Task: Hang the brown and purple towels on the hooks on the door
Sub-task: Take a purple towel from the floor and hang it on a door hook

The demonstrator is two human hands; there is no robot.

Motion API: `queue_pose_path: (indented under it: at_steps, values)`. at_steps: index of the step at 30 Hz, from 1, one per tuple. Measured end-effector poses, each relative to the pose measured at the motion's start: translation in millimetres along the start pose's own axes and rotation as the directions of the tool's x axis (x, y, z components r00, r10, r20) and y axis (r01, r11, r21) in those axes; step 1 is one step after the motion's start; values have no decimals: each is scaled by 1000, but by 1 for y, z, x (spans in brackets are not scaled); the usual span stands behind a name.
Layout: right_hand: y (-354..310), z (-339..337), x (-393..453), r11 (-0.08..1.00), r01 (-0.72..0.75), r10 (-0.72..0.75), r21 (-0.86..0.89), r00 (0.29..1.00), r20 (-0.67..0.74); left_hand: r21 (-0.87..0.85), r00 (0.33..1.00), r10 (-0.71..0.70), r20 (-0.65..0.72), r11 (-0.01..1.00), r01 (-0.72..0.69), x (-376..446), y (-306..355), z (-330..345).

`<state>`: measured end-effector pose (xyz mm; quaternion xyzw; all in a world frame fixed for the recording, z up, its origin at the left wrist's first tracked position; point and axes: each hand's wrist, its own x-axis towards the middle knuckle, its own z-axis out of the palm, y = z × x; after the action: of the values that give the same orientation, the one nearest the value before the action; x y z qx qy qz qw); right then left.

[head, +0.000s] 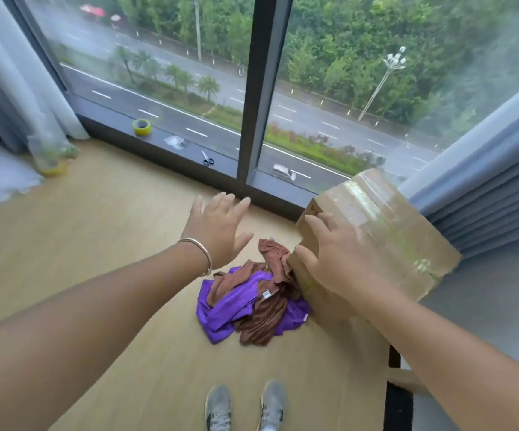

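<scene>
Both towels lie in one tangled heap on the wooden floor [127, 244], just ahead of the person's shoes [245, 405] at about twelve o'clock: the purple towel [227, 309] underneath and spread to nine o'clock, the brown towel [261, 318] twisted across and over it. The left hand [217, 231] hovers above the heap with fingers spread wide and holding nothing. The right hand [342, 259] is laid with fingers curved over the corner of a taped cardboard box [385, 231], which is tilted at two o'clock of the towels with its lower edge touching or just beside the brown cloth. No door or hooks show in this view, so hanging has not begun. The likely trouble is the tangle: lifting one towel may drag the other along and drop it. The tilted box could also slip from a one-handed hold and land on the heap, pinning the cloth.
</scene>
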<state>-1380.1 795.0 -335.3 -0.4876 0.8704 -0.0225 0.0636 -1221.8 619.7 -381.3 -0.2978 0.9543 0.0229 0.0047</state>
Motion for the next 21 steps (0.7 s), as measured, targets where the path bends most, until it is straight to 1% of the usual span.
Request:
queue_pose_path:
  at_steps: [2,5,7,9,11,15,19,21]
  values:
    - [-9,38,26,998,56,-56,2,997,52,26,995,-69,69,997,67,-5,-19,38]
    - [-20,108,62,991,130,-132,23,984,119,27,965,-204,167,979,202,-12,-42,107]
    - [-25,161,79,985,174,-174,17,966,192,20,918,-297,263,953,303,-21,-52,159]
    - [-28,217,90,978,207,-206,24,942,263,19,870,-360,336,926,376,-33,-58,216]
    - [-29,277,100,970,240,-238,28,924,300,20,837,-410,363,901,433,-45,-62,276]
    - [-25,401,111,948,319,-302,14,881,364,-14,782,-465,415,856,517,-60,-64,403]
    - [-18,525,124,926,377,-346,0,851,395,-77,750,-500,433,809,583,-66,-66,531]
    - [-13,582,130,920,392,-355,-6,840,411,-88,751,-503,428,804,588,-64,-71,587]
